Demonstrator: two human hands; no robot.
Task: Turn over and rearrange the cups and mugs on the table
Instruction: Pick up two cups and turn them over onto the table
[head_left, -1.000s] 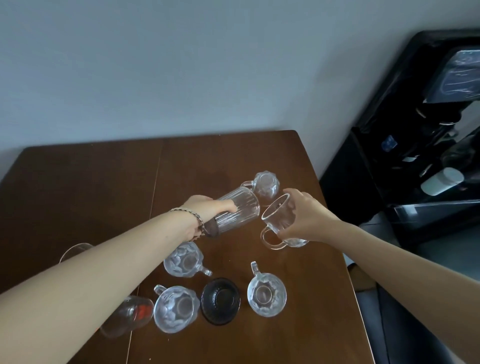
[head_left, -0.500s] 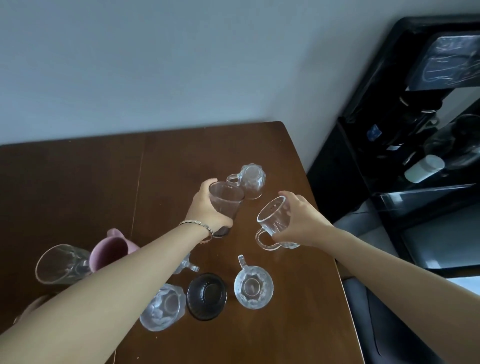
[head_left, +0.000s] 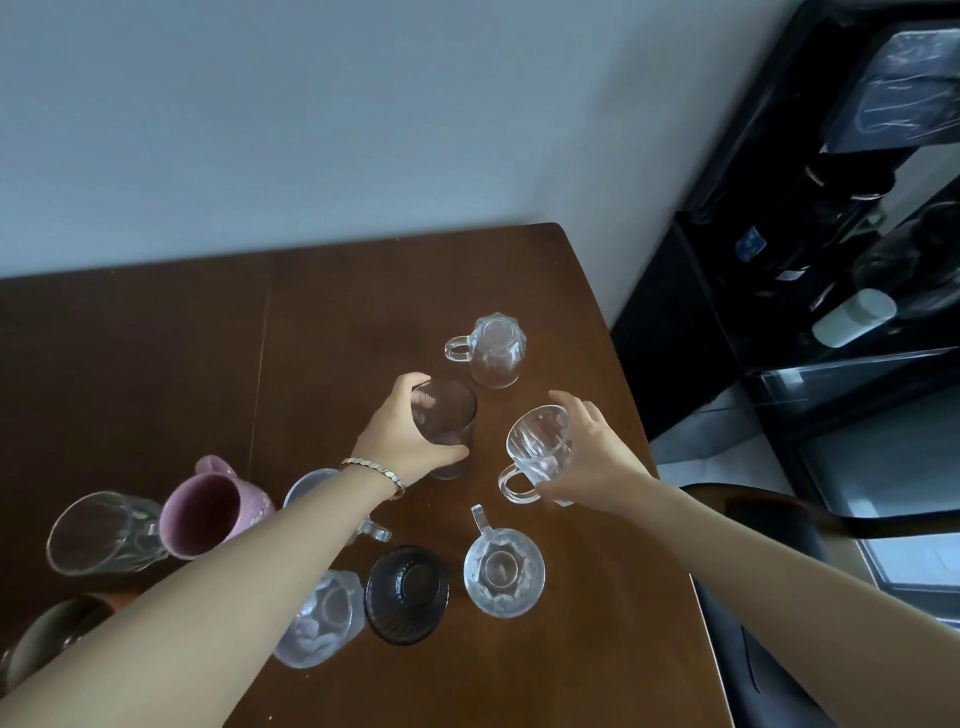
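Observation:
My left hand (head_left: 402, 441) grips a tall ribbed glass (head_left: 447, 415) that stands mouth-up on the brown table (head_left: 156, 338). My right hand (head_left: 592, 457) holds a clear handled mug (head_left: 535, 447), tilted with its mouth toward me, just above the table. An upside-down clear mug (head_left: 493, 348) sits beyond both. Nearer me are an upright clear mug (head_left: 504, 571), a dark ribbed glass cup (head_left: 408, 592) and a clear patterned cup (head_left: 322, 618) partly under my left arm. Another clear mug (head_left: 306, 486) is mostly hidden by my forearm.
At the left lie a pink mug (head_left: 208, 506) and a clear tumbler (head_left: 101, 530) on their sides, with a dark cup (head_left: 52, 634) at the near left corner. A black water dispenser (head_left: 831, 234) stands right of the table, a dark chair back (head_left: 769, 512) below it.
My left hand turned the ribbed glass from lying sideways to mouth-up and set it down on the table. My right hand kept its mug tilted and lowered it slightly.

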